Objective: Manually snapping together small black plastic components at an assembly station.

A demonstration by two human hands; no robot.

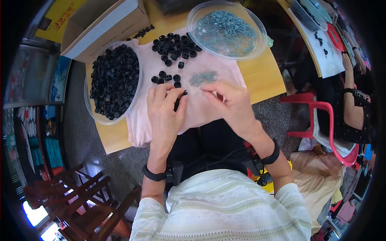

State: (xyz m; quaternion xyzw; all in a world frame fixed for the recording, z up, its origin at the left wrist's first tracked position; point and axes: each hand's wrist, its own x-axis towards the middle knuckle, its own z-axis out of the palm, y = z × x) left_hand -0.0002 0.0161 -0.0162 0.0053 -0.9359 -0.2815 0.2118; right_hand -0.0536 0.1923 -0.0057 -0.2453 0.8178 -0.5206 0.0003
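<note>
My left hand (pixel 164 112) is closed round a small black plastic part (pixel 177 104), mostly covered by the fingers. Just to its right, my right hand (pixel 236 107) has thumb and forefinger pinched together; whatever lies between them cannot be made out. Beyond the right fingertips, a small heap of thin silvery screws (pixel 203 78) rests on the pale pink cloth (pixel 217 112). Several round black caps (pixel 162 74) lie just past my left fingers, with a larger cluster of black caps (pixel 176 46) farther back.
A clear tub (pixel 140 76) full of black parts stands left, by an open cardboard box (pixel 108 24). Another clear tub (pixel 263 46) holds many screws at the back. Right, another person's arm (pixel 350 72) shows near a red plastic chair (pixel 331 120). Wooden chairs (pixel 86 197) stand lower left.
</note>
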